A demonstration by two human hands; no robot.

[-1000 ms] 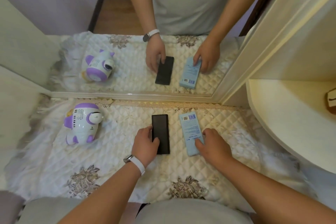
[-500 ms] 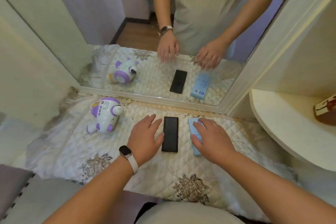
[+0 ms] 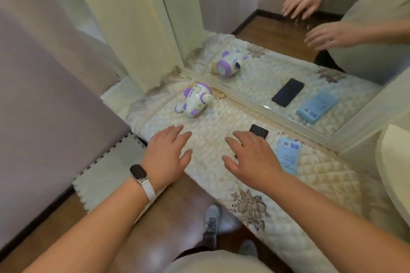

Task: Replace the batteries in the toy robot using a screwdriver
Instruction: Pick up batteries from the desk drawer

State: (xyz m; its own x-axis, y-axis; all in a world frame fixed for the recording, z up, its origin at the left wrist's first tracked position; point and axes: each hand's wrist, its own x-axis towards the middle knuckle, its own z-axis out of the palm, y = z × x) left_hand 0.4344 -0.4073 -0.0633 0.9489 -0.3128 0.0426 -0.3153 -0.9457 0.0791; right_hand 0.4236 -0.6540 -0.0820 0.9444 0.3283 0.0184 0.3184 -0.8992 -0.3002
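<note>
Just now both hands had left what they were at. The left hand [image 3: 168, 155] had drawn away from the phone [image 3: 259, 131]. The right hand [image 3: 255, 157] had slid off the blue box [image 3: 288, 155] and now hid the phone's near end. Both hovered over the quilted cover [image 3: 321, 184] with fingers spread wide, holding nothing. The view had also swung left, bringing the toy robot [image 3: 195, 101] ahead of the left hand. That probably meant a reach for the toy was starting. Its battery cover looked untouched, and no screwdriver showed.

The toy lay on the far left of the cover, close to the mirror [image 3: 266, 35], well apart from either hand. Its long axis ran from near-left to far-right, with its purple feet toward the person, its head toward the mirror and its speaker grille facing up.
</note>
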